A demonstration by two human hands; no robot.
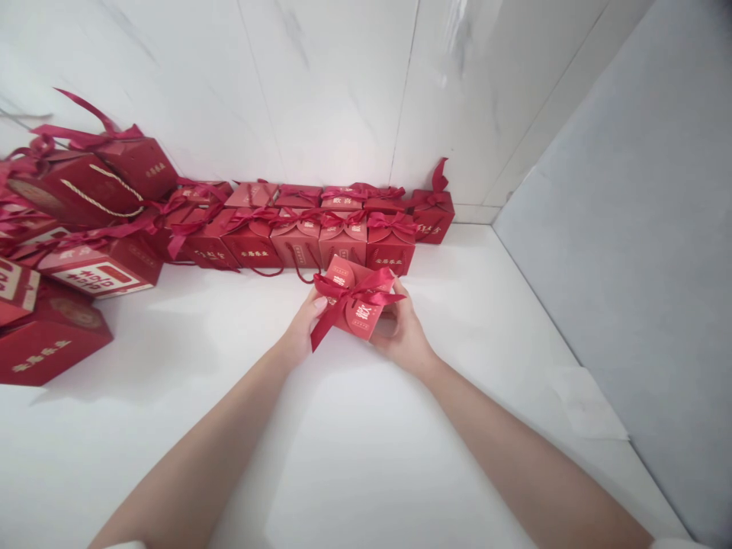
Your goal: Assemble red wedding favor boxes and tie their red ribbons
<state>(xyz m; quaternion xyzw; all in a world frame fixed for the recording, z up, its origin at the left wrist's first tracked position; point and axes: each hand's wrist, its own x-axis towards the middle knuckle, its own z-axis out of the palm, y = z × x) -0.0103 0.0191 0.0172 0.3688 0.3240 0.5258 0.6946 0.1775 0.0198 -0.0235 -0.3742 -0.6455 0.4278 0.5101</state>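
Observation:
A small red gift box (355, 301) with a dark red ribbon bow on top is held between both my hands, just above the white surface. My left hand (304, 324) grips its left side, thumb near the bow. My right hand (402, 329) wraps round its right side. The box sits tilted, with gold lettering on its front. Right behind it stands a row of similar red ribbon boxes (343, 236) against the wall.
Larger red boxes and gift bags (85, 229) are piled at the left, some with rope handles. A white marble wall (343, 91) rises behind. A grey panel (629, 267) borders the white surface (343, 442) on the right.

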